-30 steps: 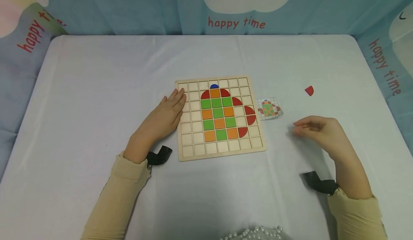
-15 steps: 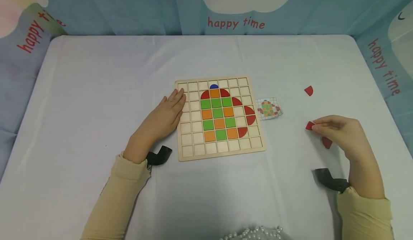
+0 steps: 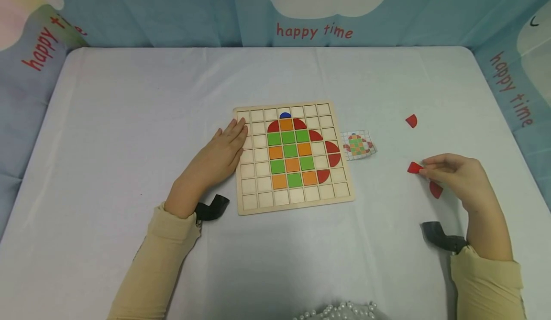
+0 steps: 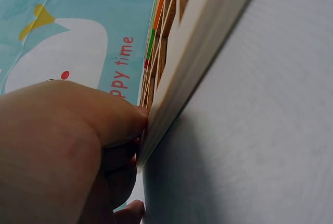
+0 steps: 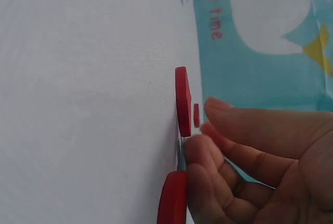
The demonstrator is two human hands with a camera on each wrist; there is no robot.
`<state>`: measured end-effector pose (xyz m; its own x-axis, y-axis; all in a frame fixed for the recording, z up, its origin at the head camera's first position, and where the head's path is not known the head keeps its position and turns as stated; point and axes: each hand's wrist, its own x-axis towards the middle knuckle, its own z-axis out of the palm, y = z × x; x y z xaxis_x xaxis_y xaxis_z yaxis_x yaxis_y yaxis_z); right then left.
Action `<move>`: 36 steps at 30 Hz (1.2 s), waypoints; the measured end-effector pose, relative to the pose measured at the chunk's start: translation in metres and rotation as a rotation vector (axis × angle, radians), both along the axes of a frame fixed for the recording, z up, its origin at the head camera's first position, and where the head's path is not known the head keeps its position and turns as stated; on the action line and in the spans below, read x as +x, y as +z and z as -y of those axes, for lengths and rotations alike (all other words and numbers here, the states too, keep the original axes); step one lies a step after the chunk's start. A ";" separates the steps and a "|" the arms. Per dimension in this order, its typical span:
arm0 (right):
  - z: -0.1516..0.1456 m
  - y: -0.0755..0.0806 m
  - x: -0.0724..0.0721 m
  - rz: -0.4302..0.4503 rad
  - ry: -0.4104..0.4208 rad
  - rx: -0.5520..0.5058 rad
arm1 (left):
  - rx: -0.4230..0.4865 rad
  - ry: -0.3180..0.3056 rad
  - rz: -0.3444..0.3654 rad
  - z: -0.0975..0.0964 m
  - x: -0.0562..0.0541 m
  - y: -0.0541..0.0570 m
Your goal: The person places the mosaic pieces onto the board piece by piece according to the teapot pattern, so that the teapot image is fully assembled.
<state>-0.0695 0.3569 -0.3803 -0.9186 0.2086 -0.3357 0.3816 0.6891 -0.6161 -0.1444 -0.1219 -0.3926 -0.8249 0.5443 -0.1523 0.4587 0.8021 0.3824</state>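
Observation:
My left hand [image 3: 224, 152] lies on the left edge of a wooden grid board [image 3: 297, 206], fingers fairly straight. In the left wrist view its fingers [image 4: 122, 117] touch the board's rim. Green, orange, red and blue pieces fill several squares of the board. My right hand [image 3: 458, 176] is over the table to the right, fingers loosely bent beside a red quarter-circle tile [image 3: 414, 167]. In the right wrist view the thumb [image 5: 218, 105] stands apart from that tile [image 5: 183, 101]; whether another fingertip touches it I cannot tell. A second red tile [image 3: 436, 190] lies below the hand.
A small printed pattern card [image 3: 358, 145] lies at the board's right edge. One more red tile [image 3: 412, 121] lies farther back on the white tablecloth [image 3: 129, 95]. Black wrist-worn pieces [image 3: 443, 237] stick out beside the sleeves. A beaded item [image 3: 340, 311] shows at the front edge.
My right hand has moved to the right, bringing two red tiles near it into view, and has stayed almost still since. The left hand has not moved on the board.

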 end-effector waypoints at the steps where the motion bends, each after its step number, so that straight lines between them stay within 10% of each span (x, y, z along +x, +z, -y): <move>1: -0.001 -0.001 -0.001 0.003 0.005 0.008 | 0.000 0.001 0.000 0.000 0.000 0.000; 17: 0.012 0.004 -0.009 0.010 0.128 0.182 | 0.012 -0.004 -0.003 0.002 0.000 -0.001; 36: 0.014 0.001 -0.008 0.040 0.129 0.153 | 0.032 -0.029 0.006 0.005 -0.001 -0.001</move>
<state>-0.0774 0.3431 -0.3792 -0.9275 0.1416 -0.3459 0.3064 0.8180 -0.4868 -0.1453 -0.1267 -0.3939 -0.8078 0.5726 -0.1400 0.4790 0.7760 0.4104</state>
